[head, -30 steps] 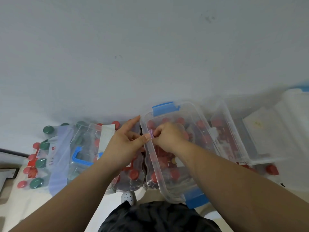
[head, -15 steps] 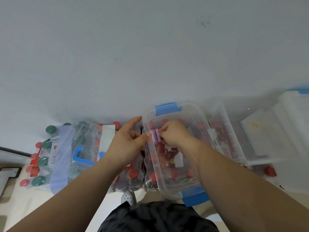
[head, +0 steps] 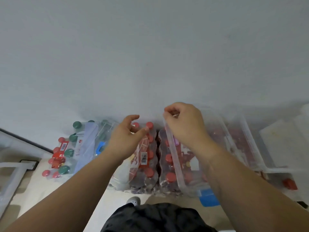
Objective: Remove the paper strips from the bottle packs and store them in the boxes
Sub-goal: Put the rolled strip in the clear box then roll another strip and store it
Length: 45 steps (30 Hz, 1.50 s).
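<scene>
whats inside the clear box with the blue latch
Through the clear box wall: blurry red pieces, a small purple strip and a white label. The right hand and forearm cover much of the inside, so the rest cannot be seen.

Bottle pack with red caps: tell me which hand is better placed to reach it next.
Left. The left hand hovers over the bottle pack, fingers loosely open; the right hand is above the clear box, fingers curled.
</scene>
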{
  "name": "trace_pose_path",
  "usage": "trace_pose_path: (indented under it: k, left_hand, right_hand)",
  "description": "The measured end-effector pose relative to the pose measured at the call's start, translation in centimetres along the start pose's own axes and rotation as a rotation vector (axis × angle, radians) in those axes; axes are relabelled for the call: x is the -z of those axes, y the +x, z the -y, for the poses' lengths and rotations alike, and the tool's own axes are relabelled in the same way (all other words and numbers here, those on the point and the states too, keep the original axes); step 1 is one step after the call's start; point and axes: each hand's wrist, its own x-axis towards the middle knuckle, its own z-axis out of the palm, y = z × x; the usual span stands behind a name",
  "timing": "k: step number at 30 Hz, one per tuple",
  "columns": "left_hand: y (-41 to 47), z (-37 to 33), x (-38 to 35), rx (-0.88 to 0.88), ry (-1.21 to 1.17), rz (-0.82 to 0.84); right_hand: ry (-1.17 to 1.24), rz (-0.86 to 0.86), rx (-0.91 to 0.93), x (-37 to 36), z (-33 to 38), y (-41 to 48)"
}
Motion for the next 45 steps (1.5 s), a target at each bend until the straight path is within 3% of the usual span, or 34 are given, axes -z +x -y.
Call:
trace_pose_path:
  k: [5, 9, 13, 20, 24, 30, 36, 45]
  left_hand:
    - [1.6, 3.8, 5.8, -0.016, 0.161, -0.098]
    - [3.2, 7.2, 10.3, -0.016, 0.23, -0.057]
    - [4.6, 10.2, 13.4, -0.136, 0.416, 0.016]
    - [6.1, 14.4, 16.2, -0.239, 0.714, 0.129]
    - [7.0, 14.8, 16.7, -0.229, 0.806, 0.269]
    - [6.7, 14.7, 16.1, -0.239, 0.793, 0.308]
    - [6.3, 15.1, 16.7, -0.236, 0.513, 0.197]
    - [4.8, 11.0, 18.6, -0.284, 0.201, 0.024]
  right_hand:
    - [-0.007, 0.119, 0.005, -5.7, 3.8, -0.8]
    - [-0.089, 0.202, -0.094, -11.3, 3.5, -1.0]
    - [-0.23, 0.3, -0.262, -15.0, 2.4, -2.0]
    - [-0.276, 0.067, -0.437, -17.9, 0.9, -5.9]
    - [-0.331, 0.106, -0.521, -18.7, 0.7, -6.8]
    - [-0.343, 0.092, -0.54, -19.7, 1.0, -7.2]
    - [-0.265, 0.027, -0.556, -19.9, 1.5, -7.2]
    - [-0.051, -0.356, -0.372, -15.5, 5.6, -7.2]
